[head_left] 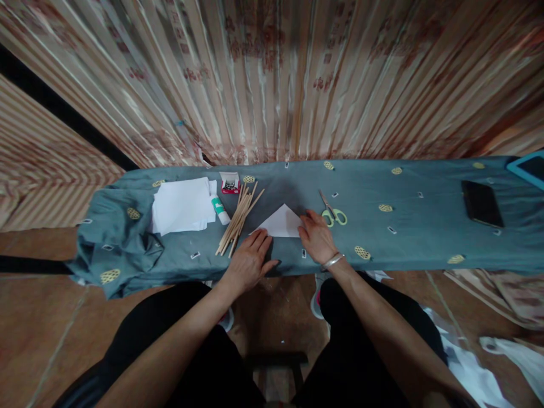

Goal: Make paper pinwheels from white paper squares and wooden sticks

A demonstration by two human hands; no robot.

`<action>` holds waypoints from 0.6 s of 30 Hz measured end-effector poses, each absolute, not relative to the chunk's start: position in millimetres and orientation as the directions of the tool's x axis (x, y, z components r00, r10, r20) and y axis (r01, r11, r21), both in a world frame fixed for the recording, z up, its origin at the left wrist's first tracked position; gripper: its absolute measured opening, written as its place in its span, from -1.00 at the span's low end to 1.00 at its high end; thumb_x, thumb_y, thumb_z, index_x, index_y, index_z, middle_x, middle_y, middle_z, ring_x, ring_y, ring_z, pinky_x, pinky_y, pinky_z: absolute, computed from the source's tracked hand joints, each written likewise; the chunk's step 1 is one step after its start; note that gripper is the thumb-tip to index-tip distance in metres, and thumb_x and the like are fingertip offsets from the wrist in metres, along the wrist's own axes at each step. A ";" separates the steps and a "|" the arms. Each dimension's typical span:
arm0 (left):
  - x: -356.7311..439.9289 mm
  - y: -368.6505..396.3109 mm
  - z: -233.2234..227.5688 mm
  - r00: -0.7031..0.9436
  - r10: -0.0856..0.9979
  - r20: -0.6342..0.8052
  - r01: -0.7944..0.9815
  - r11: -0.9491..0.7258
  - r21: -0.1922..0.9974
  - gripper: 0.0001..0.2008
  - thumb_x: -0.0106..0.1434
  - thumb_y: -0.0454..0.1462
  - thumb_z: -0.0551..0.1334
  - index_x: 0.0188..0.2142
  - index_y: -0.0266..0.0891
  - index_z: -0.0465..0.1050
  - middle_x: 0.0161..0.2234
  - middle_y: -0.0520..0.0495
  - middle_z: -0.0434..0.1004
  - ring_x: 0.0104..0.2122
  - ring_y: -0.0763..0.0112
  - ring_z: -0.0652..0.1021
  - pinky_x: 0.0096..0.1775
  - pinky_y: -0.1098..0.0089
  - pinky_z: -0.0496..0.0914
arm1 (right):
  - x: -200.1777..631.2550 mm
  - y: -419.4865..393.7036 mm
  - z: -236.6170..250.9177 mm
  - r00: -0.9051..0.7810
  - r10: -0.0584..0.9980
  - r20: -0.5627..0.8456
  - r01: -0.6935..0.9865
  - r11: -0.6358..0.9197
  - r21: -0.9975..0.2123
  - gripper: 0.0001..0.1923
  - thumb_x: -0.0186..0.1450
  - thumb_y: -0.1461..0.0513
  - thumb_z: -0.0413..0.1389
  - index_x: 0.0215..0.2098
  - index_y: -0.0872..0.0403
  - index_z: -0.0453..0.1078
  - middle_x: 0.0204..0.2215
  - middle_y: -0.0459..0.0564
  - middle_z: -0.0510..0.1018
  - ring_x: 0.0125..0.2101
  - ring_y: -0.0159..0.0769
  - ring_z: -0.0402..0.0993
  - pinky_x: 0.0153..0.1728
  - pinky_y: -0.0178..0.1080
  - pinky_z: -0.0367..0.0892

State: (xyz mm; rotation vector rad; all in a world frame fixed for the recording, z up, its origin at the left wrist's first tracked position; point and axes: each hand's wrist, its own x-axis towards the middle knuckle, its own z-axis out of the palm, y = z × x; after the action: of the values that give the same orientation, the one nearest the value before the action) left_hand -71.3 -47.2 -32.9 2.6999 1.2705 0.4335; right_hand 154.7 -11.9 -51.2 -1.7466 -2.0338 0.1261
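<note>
The folded paper [281,222] lies as a white triangle near the front edge of a long bench draped in blue-grey cloth [416,249], right between the person's hands. The left hand [250,260] rests flat by its lower left corner, fingers loosely together and stretched out, fingertips touching the paper's edge. The right hand [317,237] presses on the right corner, fingers slightly spread and laid flat, pinching nothing. Paper like this looks thin, light and limp; I'd judge it creases easily and slides on the cloth, so it is best pinned flat at the corners and lifted by an edge. Just left lie a bundle of wooden sticks [238,220], a glue stick [220,207], a stack of white sheets [182,207]; scissors [332,212] sit just right.
</note>
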 end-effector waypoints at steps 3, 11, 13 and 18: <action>-70.6 -45.1 -32.7 0.605 0.771 0.200 0.734 -0.637 0.234 -0.40 0.34 -0.03 0.10 0.13 -0.53 0.31 0.18 -0.46 0.33 0.23 -0.02 0.30 0.20 0.04 0.27 | 155.2 -13.6 -50.2 -0.086 0.961 0.264 0.900 0.189 -0.393 -0.63 0.31 0.25 -0.06 -0.02 0.23 0.43 0.11 0.32 0.42 0.12 0.04 0.33 0.15 0.06 0.24; -66.8 -32.3 -36.2 0.569 0.801 0.188 0.746 -0.598 0.292 -0.43 0.33 -0.05 0.12 0.15 -0.47 0.29 0.22 -0.45 0.27 0.29 -0.02 0.21 0.23 0.02 0.22 | 161.4 -20.5 -39.6 -0.020 0.962 0.273 0.827 0.170 -0.535 -0.69 0.28 0.23 -0.01 -0.10 0.13 0.48 0.07 0.21 0.48 0.09 -0.01 0.40 0.15 0.02 0.27; -65.0 -28.0 -37.8 0.558 0.808 0.188 0.739 -0.587 0.330 -0.44 0.34 -0.06 0.11 0.17 -0.45 0.27 0.23 -0.44 0.25 0.30 -0.01 0.18 0.24 0.00 0.21 | 162.9 -20.8 -35.3 0.015 0.964 0.264 0.789 0.151 -0.596 -0.73 0.26 0.21 0.02 -0.16 0.11 0.50 0.04 0.19 0.51 0.04 -0.03 0.44 0.12 0.00 0.30; -59.9 -17.6 -40.0 0.509 0.836 0.204 0.690 -0.538 0.484 -0.41 0.36 -0.05 0.07 0.24 -0.38 0.15 0.28 -0.41 0.16 0.33 0.04 0.11 0.27 -0.02 0.13 | 161.3 -20.8 -27.2 0.084 0.975 0.204 0.592 0.116 -0.797 -0.82 0.21 0.15 0.12 -0.33 0.06 0.51 -0.11 0.09 0.61 -0.15 -0.14 0.56 -0.03 -0.09 0.42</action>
State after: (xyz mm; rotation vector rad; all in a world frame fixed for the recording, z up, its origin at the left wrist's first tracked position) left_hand -59.9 -17.6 -40.0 2.4146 1.2713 0.5981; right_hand 161.3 -20.8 -27.2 -1.5693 -1.6019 0.6107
